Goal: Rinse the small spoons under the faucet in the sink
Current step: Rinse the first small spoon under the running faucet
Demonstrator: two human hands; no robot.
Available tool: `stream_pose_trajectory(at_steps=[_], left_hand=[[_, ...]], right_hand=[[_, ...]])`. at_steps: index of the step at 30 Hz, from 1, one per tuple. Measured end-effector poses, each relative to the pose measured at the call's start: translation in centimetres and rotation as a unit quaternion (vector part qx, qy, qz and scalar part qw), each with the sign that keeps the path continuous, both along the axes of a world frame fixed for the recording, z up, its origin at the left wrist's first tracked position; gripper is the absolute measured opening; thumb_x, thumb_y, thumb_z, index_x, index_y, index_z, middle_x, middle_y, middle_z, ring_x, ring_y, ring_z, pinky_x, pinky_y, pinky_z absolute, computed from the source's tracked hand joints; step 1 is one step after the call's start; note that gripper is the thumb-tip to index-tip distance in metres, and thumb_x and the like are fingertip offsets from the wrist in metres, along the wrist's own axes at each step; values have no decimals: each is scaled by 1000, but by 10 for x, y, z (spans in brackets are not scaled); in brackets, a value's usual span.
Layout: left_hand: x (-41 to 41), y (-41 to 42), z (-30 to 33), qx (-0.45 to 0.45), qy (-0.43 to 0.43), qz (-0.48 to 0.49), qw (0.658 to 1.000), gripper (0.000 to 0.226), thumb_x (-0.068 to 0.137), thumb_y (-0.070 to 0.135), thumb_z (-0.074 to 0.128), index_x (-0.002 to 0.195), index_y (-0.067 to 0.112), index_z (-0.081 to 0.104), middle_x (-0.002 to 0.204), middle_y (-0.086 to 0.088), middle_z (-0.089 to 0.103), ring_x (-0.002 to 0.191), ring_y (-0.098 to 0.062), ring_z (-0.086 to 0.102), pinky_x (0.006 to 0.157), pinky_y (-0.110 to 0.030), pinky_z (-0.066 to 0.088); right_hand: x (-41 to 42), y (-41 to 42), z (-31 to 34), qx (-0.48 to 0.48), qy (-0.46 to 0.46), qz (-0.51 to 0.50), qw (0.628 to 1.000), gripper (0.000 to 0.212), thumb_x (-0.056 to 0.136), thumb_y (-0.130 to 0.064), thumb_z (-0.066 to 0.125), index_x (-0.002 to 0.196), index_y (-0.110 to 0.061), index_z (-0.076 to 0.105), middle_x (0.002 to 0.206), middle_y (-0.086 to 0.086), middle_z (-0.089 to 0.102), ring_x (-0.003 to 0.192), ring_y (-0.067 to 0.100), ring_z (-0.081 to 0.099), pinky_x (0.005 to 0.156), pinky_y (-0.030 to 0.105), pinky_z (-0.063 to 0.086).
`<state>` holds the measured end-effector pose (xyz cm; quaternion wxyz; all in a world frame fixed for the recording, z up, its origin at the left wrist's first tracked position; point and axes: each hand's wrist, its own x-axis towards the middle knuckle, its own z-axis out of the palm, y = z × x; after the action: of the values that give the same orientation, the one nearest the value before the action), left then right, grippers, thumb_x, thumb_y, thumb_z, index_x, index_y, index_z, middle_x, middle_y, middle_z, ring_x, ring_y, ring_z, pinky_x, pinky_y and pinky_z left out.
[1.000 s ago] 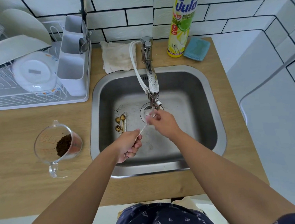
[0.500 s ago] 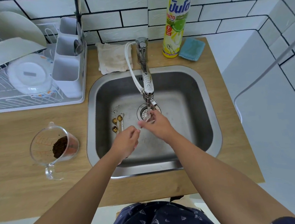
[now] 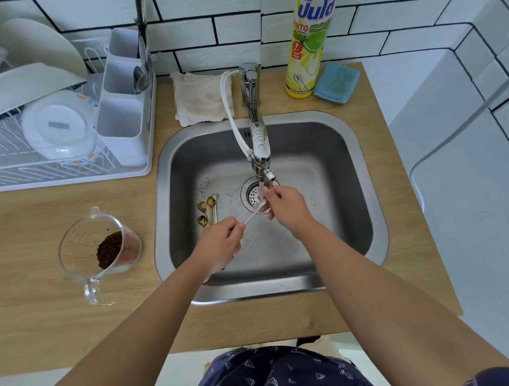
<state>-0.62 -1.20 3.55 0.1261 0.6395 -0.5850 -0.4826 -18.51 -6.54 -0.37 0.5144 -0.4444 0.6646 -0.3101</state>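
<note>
Now my left hand point(image 3: 220, 244) pinches the handle of a white spoon point(image 3: 253, 215) while my right hand point(image 3: 285, 208) grips, I think, its bowl under the faucet point(image 3: 258, 140); I should turn it slowly. Gold spoons point(image 3: 207, 210) wait in the sink point(image 3: 365, 184).

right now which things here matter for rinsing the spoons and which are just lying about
In the job: white spoon held by left hand and right hand, faucet, sink, gold spoons.

Lying about: measuring cup, soap bottle, blue sponge, cloth, dish rack.
</note>
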Motion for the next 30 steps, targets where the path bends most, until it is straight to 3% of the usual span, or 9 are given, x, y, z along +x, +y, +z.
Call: stream_pose_trajectory(at_steps=[3,6,8,13,16,18,21,24,30], left_hand=[[-2,-1,0,-13,-2,2,1000,35,106,34,44,75,18,51,57,3,58,42,-1,46,52,-26,39],[-2,0,0,-7,2,8,1000,35,105,33,45,76,16,54,56,4,57,44,-2,47,51,-27,39],[-3,-1,1,-7,-9,0,1000,34,105,33,45,79,13,56,59,3,58,50,-8,49,53,-28,39],[-1,-2,-2,39,35,38,998,37,104,41,45,82,14,56,62,2,54,49,-8,43,45,-25,34],[2,-3,-4,105,77,39,991,37,105,39,42,86,12,58,60,2,51,45,-9,35,39,-23,26],[2,-5,-3,164,134,65,975,36,107,34,39,86,10,56,59,-1,50,42,-10,31,39,-22,22],[4,-6,-2,231,200,86,948,33,108,31,37,87,10,53,57,-4,52,38,-11,26,35,-19,19],[6,-4,-3,245,210,84,943,33,108,32,37,86,11,51,56,-5,52,37,-11,25,34,-18,19],[7,-8,-3,225,192,75,952,35,108,33,36,83,13,49,55,-7,52,38,-12,26,35,-18,19]], right_hand=[[6,10,4,13,37,101,994,31,86,-46,75,104,-22,65,85,-5,70,68,8,64,67,25,51],[3,6,4,-2,-24,32,999,13,96,-31,67,90,-20,71,71,-10,72,55,4,61,59,22,48],[0,2,4,17,-47,-1,999,26,103,-26,56,90,-12,73,74,-1,76,54,13,60,64,31,49],[2,7,4,4,-48,73,996,7,98,-30,66,94,-24,66,78,-6,75,62,10,67,61,19,52],[-5,3,4,17,-83,-9,996,29,106,-24,51,91,-8,71,78,4,78,60,19,66,63,28,53],[-4,8,3,25,-78,24,996,17,100,-29,63,99,-13,68,85,2,78,56,11,64,67,28,53],[4,16,-2,12,-19,79,997,34,86,-37,81,111,-19,64,89,-3,76,60,1,64,65,20,53],[4,9,-3,-18,-31,15,999,15,101,-27,62,95,-14,69,87,2,79,49,4,60,60,21,46],[11,15,-1,13,8,120,993,42,87,-45,77,119,-24,60,96,-7,72,79,5,67,72,22,53]])
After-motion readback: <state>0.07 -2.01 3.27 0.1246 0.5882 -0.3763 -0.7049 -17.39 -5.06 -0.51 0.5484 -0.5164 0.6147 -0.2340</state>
